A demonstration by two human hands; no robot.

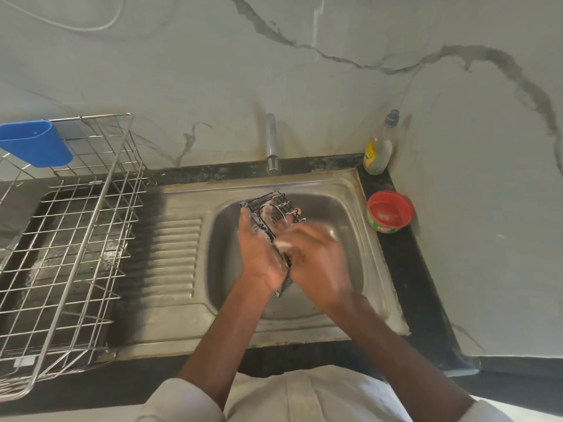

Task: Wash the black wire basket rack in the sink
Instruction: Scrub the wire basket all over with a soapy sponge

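The black wire basket rack (pixel 272 208) is held over the steel sink (pixel 350 202), tilted on edge and streaked with white foam. My left hand (pixel 259 251) grips it from the left side, fingers wrapped under its frame. My right hand (pixel 316 254) lies against the rack's right side, blurred by motion, with foam at its fingertips; whether it holds a scrubber is hidden. The rack's lower end pokes out between both wrists.
A tap (pixel 272 144) stands behind the sink. A dish soap bottle (pixel 379 147) and a red soap tub (pixel 390 212) sit at the right corner. A large steel wire dish rack (pixel 70 239) with a blue plastic holder (pixel 35 144) stands on the left drainboard.
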